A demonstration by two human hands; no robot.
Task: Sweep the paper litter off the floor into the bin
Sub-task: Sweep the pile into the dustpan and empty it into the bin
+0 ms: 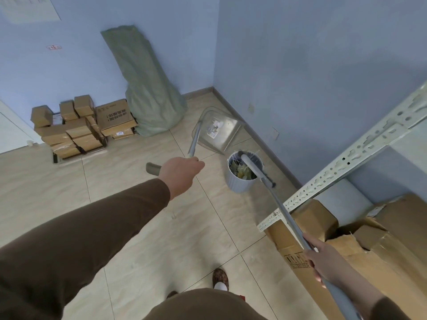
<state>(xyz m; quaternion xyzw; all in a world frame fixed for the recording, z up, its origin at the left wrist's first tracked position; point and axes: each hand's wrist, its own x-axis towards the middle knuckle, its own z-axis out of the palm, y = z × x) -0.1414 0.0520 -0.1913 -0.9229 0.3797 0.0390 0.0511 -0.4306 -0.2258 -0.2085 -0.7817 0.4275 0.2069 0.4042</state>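
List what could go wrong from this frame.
The dustpan, held raised by the left hand, sits beyond the bin, so scraps still in it may miss. The broom in the right hand has its head in the small bin and could tip it.

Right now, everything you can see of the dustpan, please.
The dustpan is clear, see-through plastic with a grey handle. The left hand grips the handle's end and holds the pan raised and tilted, just behind and above the white bin. A few pale scraps still cling inside it. It is near the wall corner; whether its lower edge touches the bin is unclear.
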